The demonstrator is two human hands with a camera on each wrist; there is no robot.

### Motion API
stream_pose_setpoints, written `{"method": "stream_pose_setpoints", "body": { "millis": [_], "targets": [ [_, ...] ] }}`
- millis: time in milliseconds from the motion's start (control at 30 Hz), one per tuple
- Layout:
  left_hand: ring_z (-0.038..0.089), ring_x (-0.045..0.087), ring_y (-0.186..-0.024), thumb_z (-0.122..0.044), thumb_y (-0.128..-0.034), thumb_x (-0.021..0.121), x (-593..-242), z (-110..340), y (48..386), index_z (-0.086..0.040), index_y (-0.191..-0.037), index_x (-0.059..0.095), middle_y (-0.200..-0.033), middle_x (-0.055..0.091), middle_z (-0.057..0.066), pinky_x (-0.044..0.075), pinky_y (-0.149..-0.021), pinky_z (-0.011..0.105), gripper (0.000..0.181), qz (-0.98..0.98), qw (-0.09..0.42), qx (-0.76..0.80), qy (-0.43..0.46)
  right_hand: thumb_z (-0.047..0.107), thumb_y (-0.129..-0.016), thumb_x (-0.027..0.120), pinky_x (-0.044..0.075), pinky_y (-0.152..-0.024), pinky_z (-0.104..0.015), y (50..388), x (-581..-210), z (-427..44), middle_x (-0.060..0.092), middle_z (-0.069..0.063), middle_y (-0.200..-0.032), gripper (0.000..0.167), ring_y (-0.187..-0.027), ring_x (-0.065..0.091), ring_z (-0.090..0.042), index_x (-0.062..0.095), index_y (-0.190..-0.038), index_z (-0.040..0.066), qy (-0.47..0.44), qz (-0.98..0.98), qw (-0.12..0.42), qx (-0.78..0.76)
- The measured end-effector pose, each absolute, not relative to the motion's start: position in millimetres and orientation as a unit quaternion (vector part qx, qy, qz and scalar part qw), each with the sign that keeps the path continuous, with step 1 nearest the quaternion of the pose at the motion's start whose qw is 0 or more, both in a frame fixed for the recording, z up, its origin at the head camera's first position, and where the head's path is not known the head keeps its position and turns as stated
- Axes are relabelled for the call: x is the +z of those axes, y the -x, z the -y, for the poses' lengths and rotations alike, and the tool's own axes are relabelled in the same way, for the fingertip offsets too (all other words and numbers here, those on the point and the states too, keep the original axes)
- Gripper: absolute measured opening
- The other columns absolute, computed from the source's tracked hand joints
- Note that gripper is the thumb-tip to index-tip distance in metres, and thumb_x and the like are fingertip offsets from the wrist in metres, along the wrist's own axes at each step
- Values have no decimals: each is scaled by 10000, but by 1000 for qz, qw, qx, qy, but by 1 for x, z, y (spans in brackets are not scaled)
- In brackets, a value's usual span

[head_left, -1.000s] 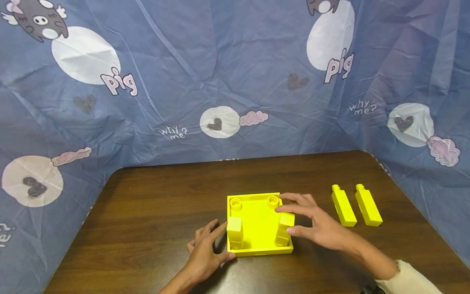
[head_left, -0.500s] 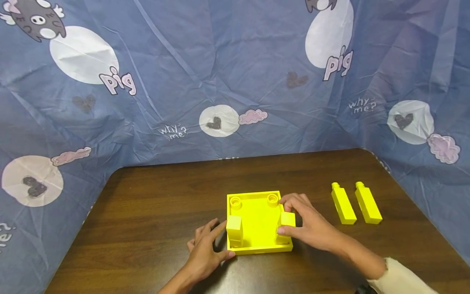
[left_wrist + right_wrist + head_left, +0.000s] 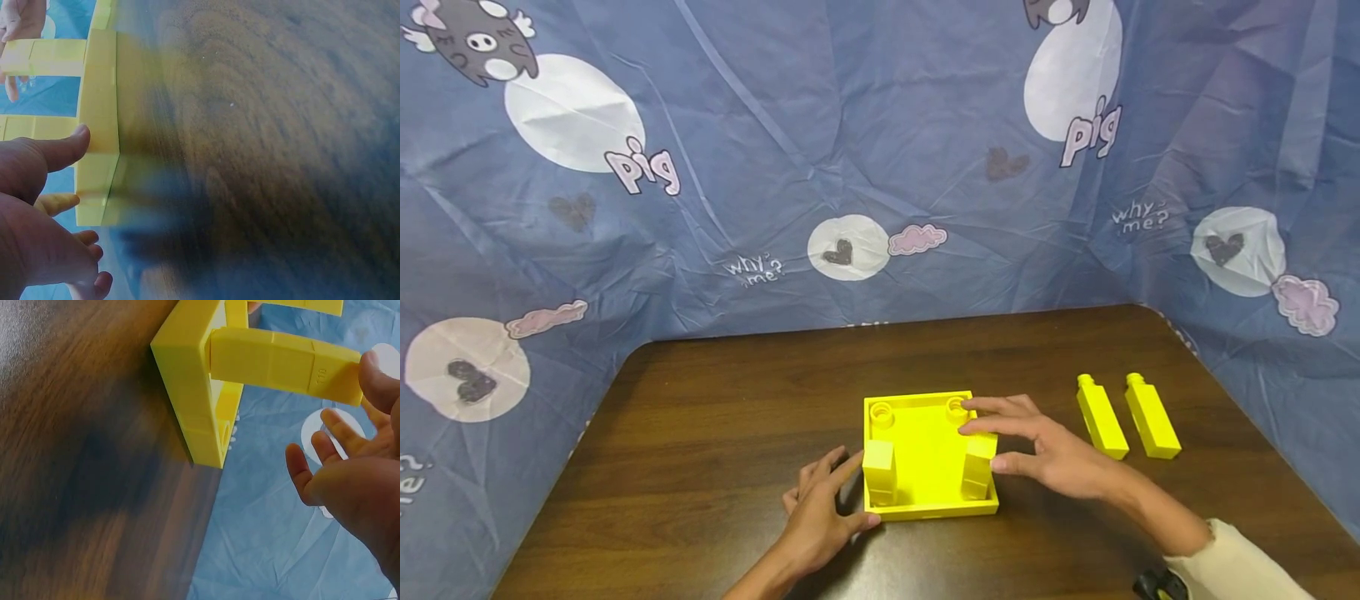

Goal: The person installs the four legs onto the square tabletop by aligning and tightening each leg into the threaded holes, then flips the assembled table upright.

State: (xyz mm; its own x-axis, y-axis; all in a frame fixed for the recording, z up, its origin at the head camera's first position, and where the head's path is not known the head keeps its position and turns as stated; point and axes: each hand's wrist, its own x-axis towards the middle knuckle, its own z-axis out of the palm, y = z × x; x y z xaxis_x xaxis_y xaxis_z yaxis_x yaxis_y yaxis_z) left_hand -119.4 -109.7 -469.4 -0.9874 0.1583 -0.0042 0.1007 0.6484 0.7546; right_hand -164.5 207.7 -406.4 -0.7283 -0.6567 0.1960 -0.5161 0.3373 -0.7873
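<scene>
- A blue cloth (image 3: pixel 737 125) printed with pigs, hearts, clouds and lettering hangs behind and to both sides of a dark wood-grain table (image 3: pixel 737 400).
- The left hand (image 3: pixel 816 525) is at the near left corner of a square yellow base (image 3: pixel 928 450). Its thumb presses the near outer wall and its index finger reaches straight to the left wall; the other fingers lie loosely bent beside it.
- The right hand (image 3: pixel 1063 462) is at the base's right side, its fingers long and spread. The thumb touches the upper part of the right post (image 3: pixel 977 479); index and middle fingers stretch past it on the far side. Whether the index finger also touches the post, I cannot tell.
- The base lies on the near half of the table, right of the middle, with its raised rim facing up.
- The right post stands upright in the near right corner, inside the rim. On one face, the right wrist view shows small raised characters.
- The left post (image 3: pixel 880 475) stands upright in the near left corner, close to the left index finger.
- Round sockets fill the far corners: the left socket (image 3: pixel 882 415) in full view, the right socket (image 3: pixel 956 408) just beside the right hand's fingertips.
- Well to the right, two loose yellow posts, an inner one (image 3: pixel 1102 421) and an outer one (image 3: pixel 1152 421), lie side by side, apart, narrow necks pointing far.
- A cream sleeve (image 3: pixel 1232 562) covers the right forearm.
</scene>
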Motion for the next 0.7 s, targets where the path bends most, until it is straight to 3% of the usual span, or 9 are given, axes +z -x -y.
{"method": "stream_pose_setpoints", "body": {
  "millis": [200,300,400,533,700],
  "targets": [
    [371,287,-1311,-277,-708,842,-470,109,119,-258,-1404,512,-1482,371,165,137,-886,586,771,-907,37,413,-71,215,-812,776,411,-899,-429,163,-414,-197,522,20,-1321,336,-1157,409,-160,563,-1069,252,307,-835,33,-455],
    [368,289,-1312,-275,-707,843,-470,109,119,-258,-1402,514,-1482,373,162,141,-888,586,769,-908,36,411,-69,214,-796,795,406,-890,-364,161,-415,-193,514,50,-1288,373,-1112,421,-153,504,-1028,241,295,-839,30,-455],
    [368,286,-1314,-272,-706,844,-470,109,120,-264,-1401,514,-1483,372,161,135,-893,586,769,-909,37,410,-67,204,-817,776,399,-927,-423,161,-412,-194,471,64,-1349,425,-1173,394,-175,516,-1150,243,308,-836,48,-452],
    [371,280,-1314,-267,-704,844,-470,109,120,-269,-1402,513,-1484,368,163,125,-897,589,772,-907,39,414,-67,203,-874,709,342,-948,-604,165,-404,-203,381,57,-1473,523,-1300,301,-235,516,-1356,257,347,-824,83,-441],
    [368,291,-1308,-260,-700,848,-470,109,119,-272,-1396,520,-1478,378,162,137,-893,590,769,-908,34,411,-68,196,-907,659,322,-935,-629,168,-399,-207,386,32,-1486,426,-1319,278,-264,576,-1315,286,375,-813,98,-434]
  ]
}}
